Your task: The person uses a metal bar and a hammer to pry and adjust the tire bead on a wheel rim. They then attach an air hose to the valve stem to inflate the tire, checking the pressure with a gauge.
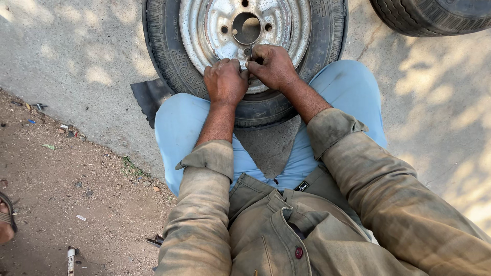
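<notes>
- Nearest the camera: the person's olive-brown work shirt (286, 230), dusty, sleeves rolled to the forearm, filling the lower part of the view; light blue trousers (353, 97) show beyond it, knees spread either side of the wheel.
- Concrete ground (76, 56), dappled with shade, covers the upper area; a strip of bare dirt (76, 194) with small litter lies at lower left.
- Wheel (245, 56) lies flat on the concrete between the knees: a worn black tyre around a scuffed silver steel rim (215, 30) with a centre hole and bolt holes.
- Second tyre (434, 15) sits at upper right, well apart from the first, only partly in view.
- Black rubber piece (148, 97) pokes out from under the wheel's left side.
- Left hand (225, 82) is clenched, knuckles up, resting on the near edge of the rim.
- Right hand (273, 66) is closed likewise, touching the left hand.
- Small metal tool (250, 53), thin and upright, stands gripped between both hands at the rim's near side; its lower end is hidden by the fingers.
- Sandalled foot (6, 220) of another person shows at the left edge.
</notes>
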